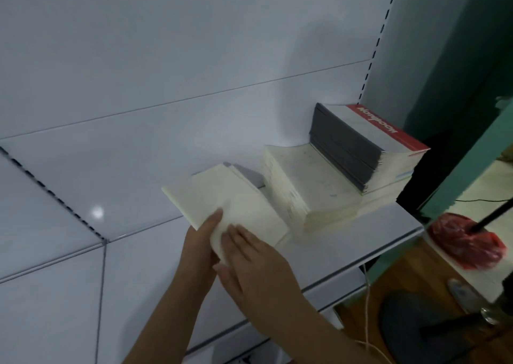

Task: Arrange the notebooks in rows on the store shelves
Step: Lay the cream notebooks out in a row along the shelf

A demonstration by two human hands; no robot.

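Both my hands hold a small stack of cream notebooks (pixel 222 197) just above the white shelf (pixel 144 191). My left hand (pixel 202 241) grips the stack's near edge from the left, thumb on top. My right hand (pixel 249 261) lies across its near right corner, fingers spread flat on the cover. Right of it a taller cream stack (pixel 308 180) rests on the shelf. Further right sits a higher stack with grey spines and a red-and-white top cover (pixel 369 136), at the shelf's right end.
The shelf's front edge (pixel 374 255) runs diagonally toward the lower left, with a lower shelf beneath it. A red plastic bag (pixel 466 241) and a black pole stand to the right. A white cable (pixel 367 308) hangs over the wooden floor. A green wall is behind.
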